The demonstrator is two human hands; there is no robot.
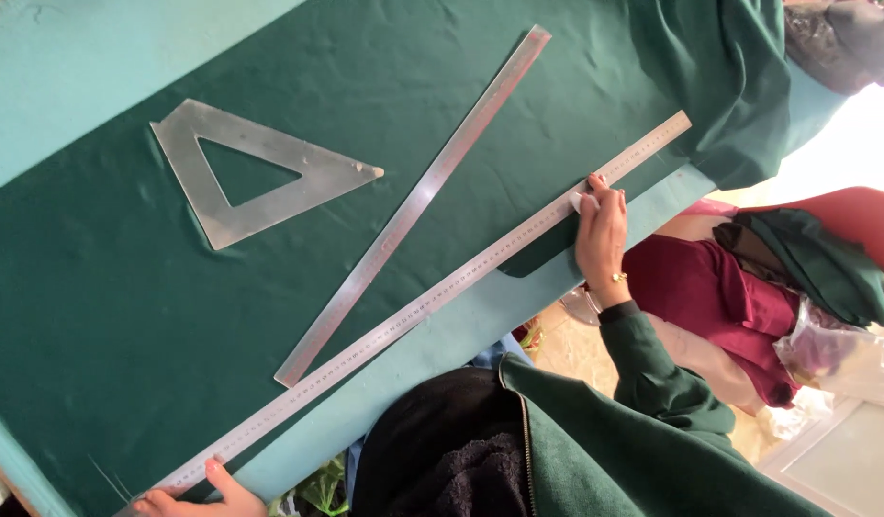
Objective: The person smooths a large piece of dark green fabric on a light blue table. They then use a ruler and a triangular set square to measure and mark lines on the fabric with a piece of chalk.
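Observation:
Dark green fabric (126,316) is spread over a teal table (442,345). A long metal ruler (432,302) lies along the fabric's near edge. My left hand (198,498) presses down on the ruler's end at the bottom left, fingers flat. My right hand (603,235), in a green sleeve, pinches a small white piece of chalk (581,202) against the ruler's edge near its other end.
A second, shorter metal ruler (418,196) lies diagonally on the fabric above the long one. A clear triangular set square (260,168) rests further left. Heaped maroon, red and green cloths (748,278) and a plastic bag (844,354) sit at the right.

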